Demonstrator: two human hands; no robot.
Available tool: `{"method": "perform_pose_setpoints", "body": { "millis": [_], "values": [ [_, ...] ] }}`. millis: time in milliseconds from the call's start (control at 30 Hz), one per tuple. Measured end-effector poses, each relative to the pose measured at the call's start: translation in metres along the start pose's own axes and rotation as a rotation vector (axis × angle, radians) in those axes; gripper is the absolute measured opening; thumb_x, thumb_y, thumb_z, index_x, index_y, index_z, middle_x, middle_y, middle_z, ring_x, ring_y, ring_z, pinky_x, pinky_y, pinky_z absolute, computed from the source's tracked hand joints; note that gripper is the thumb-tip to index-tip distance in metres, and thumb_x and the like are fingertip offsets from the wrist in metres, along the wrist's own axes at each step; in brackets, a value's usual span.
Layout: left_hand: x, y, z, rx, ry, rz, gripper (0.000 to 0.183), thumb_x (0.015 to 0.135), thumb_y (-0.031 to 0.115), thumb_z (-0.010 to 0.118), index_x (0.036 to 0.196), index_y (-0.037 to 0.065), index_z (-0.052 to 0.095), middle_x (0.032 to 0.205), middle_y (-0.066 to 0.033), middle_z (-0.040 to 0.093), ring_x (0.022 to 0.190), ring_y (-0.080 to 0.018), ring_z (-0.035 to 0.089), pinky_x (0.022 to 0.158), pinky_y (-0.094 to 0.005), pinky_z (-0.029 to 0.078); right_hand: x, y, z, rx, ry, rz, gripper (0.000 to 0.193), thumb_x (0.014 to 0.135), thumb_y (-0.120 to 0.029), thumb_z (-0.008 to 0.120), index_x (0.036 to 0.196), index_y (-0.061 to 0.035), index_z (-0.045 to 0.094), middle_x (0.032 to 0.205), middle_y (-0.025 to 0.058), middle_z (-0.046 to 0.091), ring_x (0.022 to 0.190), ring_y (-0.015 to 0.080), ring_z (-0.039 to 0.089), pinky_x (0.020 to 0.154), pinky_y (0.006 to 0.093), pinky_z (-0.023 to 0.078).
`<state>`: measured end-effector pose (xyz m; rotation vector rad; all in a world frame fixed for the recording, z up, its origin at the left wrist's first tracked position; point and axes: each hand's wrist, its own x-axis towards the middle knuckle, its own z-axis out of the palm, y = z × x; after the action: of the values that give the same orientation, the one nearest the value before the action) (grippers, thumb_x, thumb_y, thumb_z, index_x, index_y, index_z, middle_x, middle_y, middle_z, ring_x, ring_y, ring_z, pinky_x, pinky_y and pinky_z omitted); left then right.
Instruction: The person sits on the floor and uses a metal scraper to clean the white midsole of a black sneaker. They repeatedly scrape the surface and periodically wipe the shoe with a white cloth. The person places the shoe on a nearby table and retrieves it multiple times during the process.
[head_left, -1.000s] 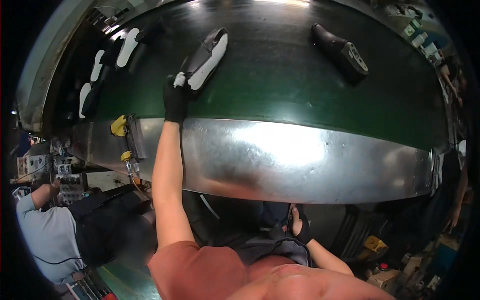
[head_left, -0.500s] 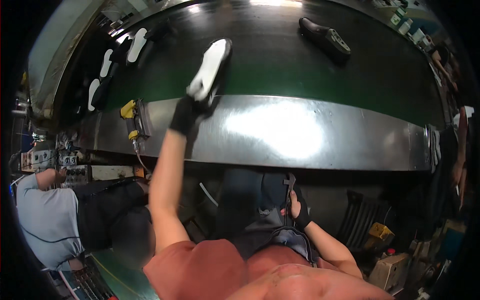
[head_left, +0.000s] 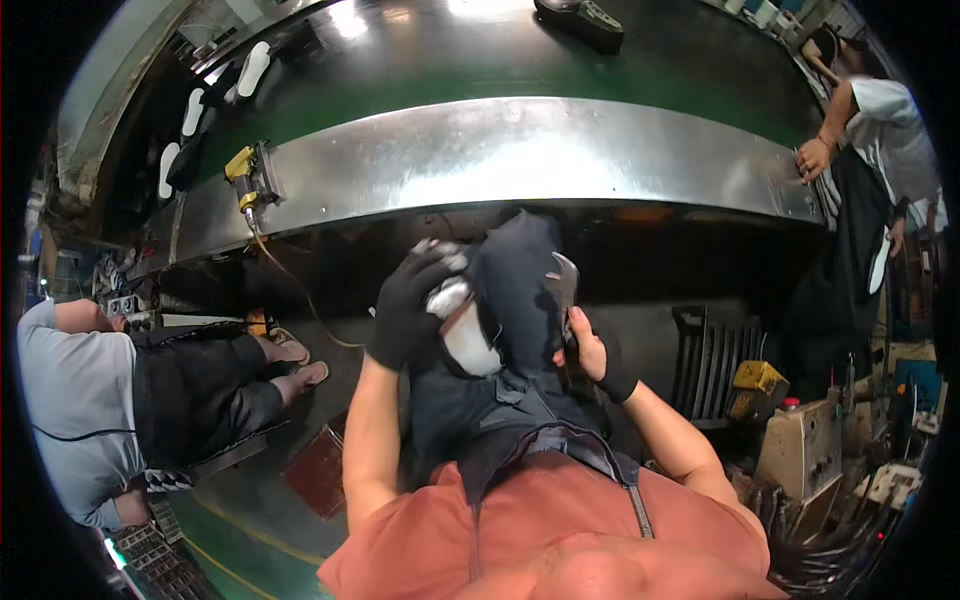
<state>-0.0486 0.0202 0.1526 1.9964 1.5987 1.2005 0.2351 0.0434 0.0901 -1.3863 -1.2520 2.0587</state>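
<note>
Left hand (head_left: 412, 308), black-gloved, is gripping a white-soled shoe (head_left: 470, 342) over the dark-clothed lap (head_left: 520, 300), on the near side of the metal ledge (head_left: 420, 165); right hand (head_left: 597, 352) is grasping a metal hand tool (head_left: 564, 280).

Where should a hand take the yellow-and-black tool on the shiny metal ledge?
Probably take the tool by the dark grip between its yellow ends, reaching from above and the left: that narrow middle looks easiest to wrap, while a long grey metal bar runs along the right side and a thin brown line trails from the near end.
</note>
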Motion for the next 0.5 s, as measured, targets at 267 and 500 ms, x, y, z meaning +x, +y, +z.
{"method": "perform_pose_setpoints", "body": {
  "millis": [267, 500],
  "values": [
    [0.033, -0.068, 0.076, -0.802, -0.200, -0.540, 0.055, 0.093, 0.051, 0.038, 0.098, 0.003, 0.063, 0.094, -0.0077, 0.065, 0.087, -0.0194, 0.062, 0.081, -0.0303, 0.049, -0.026, -0.006, 0.025, -0.174, -0.217, -0.261, 0.042, 0.100, -0.035, 0.033, 0.092, -0.0022, 0.059, 0.077, 0.0039, 0.061, 0.074, 0.0105, 0.057, 0.068, 0.0255, 0.044],
    [0.054, -0.067, 0.095, -0.908, -0.181, -0.447, 0.074, 0.092, 0.062, 0.021, 0.094, 0.001, 0.064, 0.094, -0.0097, 0.066, 0.090, -0.0197, 0.061, 0.088, -0.0322, 0.045, 0.043, -0.047, 0.018, -0.006, -0.374, -0.005, 0.043, 0.098, -0.040, 0.039, 0.110, -0.0041, 0.059, 0.098, 0.0016, 0.061, 0.087, 0.0107, 0.056, 0.079, 0.0283, 0.047]
  ]
}}
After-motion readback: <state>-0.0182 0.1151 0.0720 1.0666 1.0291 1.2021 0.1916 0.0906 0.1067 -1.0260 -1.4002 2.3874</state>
